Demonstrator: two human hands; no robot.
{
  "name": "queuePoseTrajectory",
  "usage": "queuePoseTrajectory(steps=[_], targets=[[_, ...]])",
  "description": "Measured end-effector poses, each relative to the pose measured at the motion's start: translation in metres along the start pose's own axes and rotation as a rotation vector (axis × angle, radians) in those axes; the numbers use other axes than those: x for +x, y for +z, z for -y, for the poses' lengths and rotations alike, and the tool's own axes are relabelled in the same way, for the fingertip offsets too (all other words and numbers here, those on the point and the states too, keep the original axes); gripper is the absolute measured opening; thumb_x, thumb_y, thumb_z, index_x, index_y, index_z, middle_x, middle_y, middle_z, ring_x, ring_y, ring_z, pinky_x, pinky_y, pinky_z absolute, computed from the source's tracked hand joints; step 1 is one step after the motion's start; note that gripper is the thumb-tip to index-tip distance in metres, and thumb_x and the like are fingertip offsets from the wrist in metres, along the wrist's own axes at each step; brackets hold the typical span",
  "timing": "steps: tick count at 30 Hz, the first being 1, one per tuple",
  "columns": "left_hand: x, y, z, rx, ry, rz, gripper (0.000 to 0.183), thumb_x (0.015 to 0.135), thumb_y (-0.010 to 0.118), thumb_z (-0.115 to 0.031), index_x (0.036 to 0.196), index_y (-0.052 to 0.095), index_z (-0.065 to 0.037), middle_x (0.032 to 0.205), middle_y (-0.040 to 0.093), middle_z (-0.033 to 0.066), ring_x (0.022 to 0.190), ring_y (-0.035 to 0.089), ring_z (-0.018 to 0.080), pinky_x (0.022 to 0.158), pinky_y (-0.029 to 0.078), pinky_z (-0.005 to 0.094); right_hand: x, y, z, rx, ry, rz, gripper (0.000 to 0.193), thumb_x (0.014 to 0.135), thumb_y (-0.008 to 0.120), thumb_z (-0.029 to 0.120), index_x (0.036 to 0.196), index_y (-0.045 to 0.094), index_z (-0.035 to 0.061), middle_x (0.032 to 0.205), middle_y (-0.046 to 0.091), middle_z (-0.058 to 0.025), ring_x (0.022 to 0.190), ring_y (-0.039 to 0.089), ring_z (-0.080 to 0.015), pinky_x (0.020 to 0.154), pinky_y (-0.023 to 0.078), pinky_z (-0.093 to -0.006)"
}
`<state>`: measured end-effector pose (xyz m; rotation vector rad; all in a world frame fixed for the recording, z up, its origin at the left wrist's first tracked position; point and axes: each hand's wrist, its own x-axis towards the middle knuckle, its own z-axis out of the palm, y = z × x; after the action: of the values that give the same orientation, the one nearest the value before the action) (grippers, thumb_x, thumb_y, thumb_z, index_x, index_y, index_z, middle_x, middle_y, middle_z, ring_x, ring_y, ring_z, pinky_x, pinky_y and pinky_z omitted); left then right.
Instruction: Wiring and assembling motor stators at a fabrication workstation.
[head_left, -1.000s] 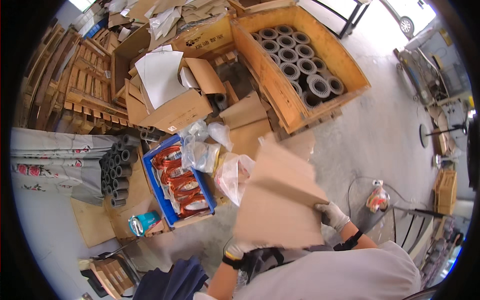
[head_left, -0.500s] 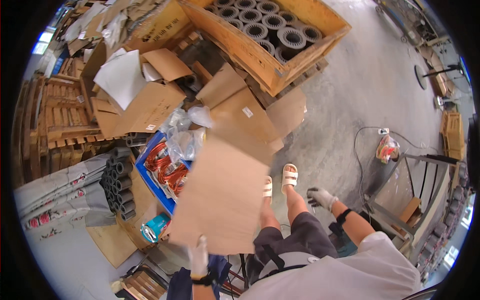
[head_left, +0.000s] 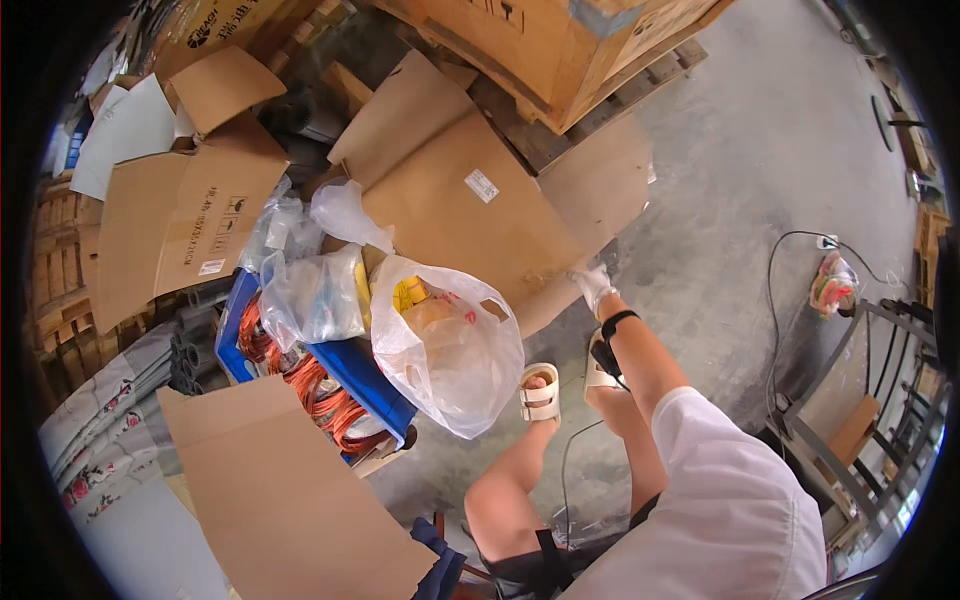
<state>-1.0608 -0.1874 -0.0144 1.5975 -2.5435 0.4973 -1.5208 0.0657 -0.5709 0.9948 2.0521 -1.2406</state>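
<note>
My right hand (head_left: 594,287), in a white glove, reaches forward to the near right corner of a large opened brown cardboard box (head_left: 470,215). Its fingers are closed at the box's edge. At the lower left, a plain flat cardboard sheet (head_left: 285,490) is held up close below me. My left hand does not show. Between the two lies a white plastic bag (head_left: 450,350) with something yellow inside. Beside it, a blue bin (head_left: 362,385) contains orange coiled wires (head_left: 318,400), partly covered by clear plastic bags (head_left: 318,290).
An open carton (head_left: 190,205) with loose flaps leans at the left. A wooden crate (head_left: 520,50) stands on a pallet at the back. On the right are a black cable (head_left: 772,330) on the concrete floor and a grey metal frame (head_left: 850,470). Grey cylinders sit at the left.
My right hand has moved forward from beside my leg to the box's corner. The cardboard sheet has shifted to the lower left, uncovering the white bag. My left hand has left view.
</note>
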Motion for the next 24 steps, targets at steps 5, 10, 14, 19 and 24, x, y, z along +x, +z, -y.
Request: queuePoseTrajectory(steps=[5, 10, 14, 19, 24], targets=[[0.008, -0.003, -0.021, 0.395, 0.286, -0.079, 0.030, 0.096, 0.059, -0.021, 0.107, 0.068, 0.006, 0.087, 0.065, 0.0210, 0.079, 0.062, 0.0325, 0.076, 0.051, 0.0430, 0.040, 0.020, 0.029, -0.327, -0.153, 0.166, 0.059, 0.073, 0.072, 0.029, 0.121, 0.057, -0.0022, 0.118, 0.064, -0.0226, 0.113, 0.061, -0.0327, 0.094, 0.048, -0.0388], [0.021, -0.016, -0.050, 0.770, 0.510, -0.216, 0.037, 0.093, 0.066, -0.031, 0.095, 0.072, 0.005, 0.070, 0.064, 0.0183, 0.063, 0.061, 0.0323, 0.064, 0.050, 0.0442, 0.024, 0.028, 0.038, -0.539, -0.174, 0.055, 0.032, 0.078, 0.063, 0.027, 0.104, 0.070, 0.0088, 0.111, 0.068, -0.0186, 0.108, 0.064, -0.0355, 0.090, 0.051, -0.0402], [0.031, 0.012, -0.088, 0.639, -0.012, -0.189, 0.072, 0.094, 0.052, -0.059, 0.091, 0.070, 0.011, 0.079, 0.068, 0.0277, 0.074, 0.066, 0.0414, 0.072, 0.052, 0.0490, 0.142, -0.037, -0.007, -0.823, -0.434, 0.376, 0.054, 0.073, 0.070, 0.026, 0.121, 0.063, 0.0039, 0.116, 0.066, -0.0219, 0.113, 0.062, -0.0343, 0.093, 0.051, -0.0391], [0.009, 0.043, -0.007, 0.392, -0.688, 0.152, 0.088, 0.092, 0.046, -0.066, 0.118, 0.058, 0.016, 0.109, 0.063, 0.0350, 0.105, 0.062, 0.0396, 0.097, 0.046, 0.0415, 0.058, 0.012, 0.029, -0.468, -0.211, -0.007, 0.044, 0.073, 0.073, 0.028, 0.111, 0.064, 0.0073, 0.104, 0.068, -0.0224, 0.102, 0.065, -0.0339, 0.087, 0.052, -0.0399], [0.020, 0.079, -0.039, -0.517, -0.259, -0.157, 0.061, 0.093, 0.066, -0.040, 0.125, 0.055, 0.011, 0.120, 0.062, 0.0260, 0.111, 0.057, 0.0309, 0.099, 0.046, 0.0399, -0.028, -0.026, 0.099, -0.039, -0.430, 0.211, 0.019, 0.080, 0.067, 0.012, 0.095, 0.060, 0.0027, 0.087, 0.066, -0.0187, 0.084, 0.066, -0.0345, 0.078, 0.053, -0.0398]])
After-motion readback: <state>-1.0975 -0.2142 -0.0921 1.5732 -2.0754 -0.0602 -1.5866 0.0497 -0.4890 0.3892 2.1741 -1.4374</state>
